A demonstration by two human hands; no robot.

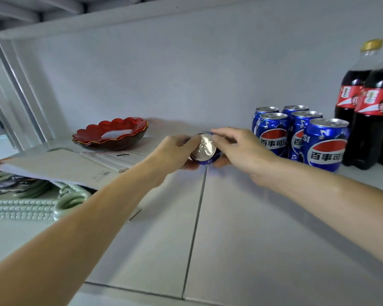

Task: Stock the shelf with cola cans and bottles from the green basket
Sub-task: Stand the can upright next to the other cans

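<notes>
While five blue Pepsi cans (pixel 296 135) and two dark cola bottles (pixel 367 111) already stand on the white shelf (pixel 241 228), left hand (pixel 175 151) and right hand (pixel 241 149) grasp another blue can (pixel 205 150); basket unseen

One head-worn camera is giving the only view, looking forward and slightly down along both forearms onto a white shelf (pixel 252 228). It is sitting close: the arms are entering from the bottom corners and the hands are meeting near the middle of the frame. The wide lens is bending the edges, so the bottles (pixel 367 120) at far right are leaning and the upright post (pixel 16 85) at left is slanting.
</notes>
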